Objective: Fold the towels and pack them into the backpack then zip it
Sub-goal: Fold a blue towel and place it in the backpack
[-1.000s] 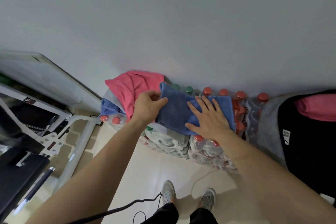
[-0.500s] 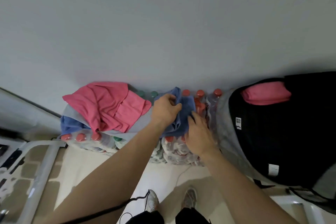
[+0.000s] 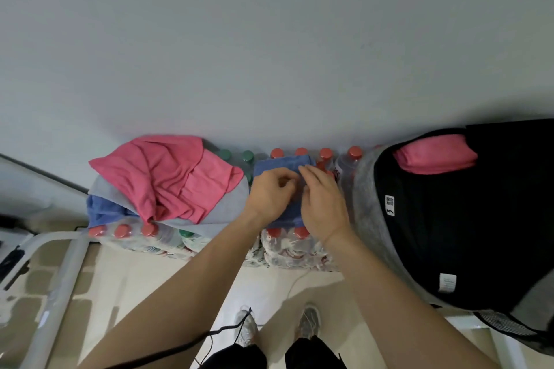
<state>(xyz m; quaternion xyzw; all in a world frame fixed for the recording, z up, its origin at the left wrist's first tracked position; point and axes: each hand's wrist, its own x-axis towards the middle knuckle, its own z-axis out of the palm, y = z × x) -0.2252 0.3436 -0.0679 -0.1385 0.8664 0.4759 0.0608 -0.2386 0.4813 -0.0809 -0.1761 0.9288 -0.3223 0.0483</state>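
A folded blue towel (image 3: 280, 165) lies on top of wrapped bottle packs (image 3: 292, 249) against the wall. My left hand (image 3: 269, 196) and my right hand (image 3: 322, 204) both rest on it, fingers curled onto the cloth, covering most of it. To the left sits a loose heap of towels: a pink towel (image 3: 171, 177) on top, a grey towel (image 3: 221, 213) and a blue one (image 3: 103, 210) beneath. At the right the black and grey backpack (image 3: 449, 234) lies open, with a folded pink towel (image 3: 434, 157) inside near its top.
Red and green bottle caps line the wall behind the towels. A white metal frame (image 3: 60, 278) stands at the lower left. A black cable (image 3: 192, 344) trails over the tiled floor by my shoes (image 3: 278, 328).
The blue towel has been folded from a wide spread into a narrow packet. Both hands came together on top of it. The view shifted right, showing more of the backpack.
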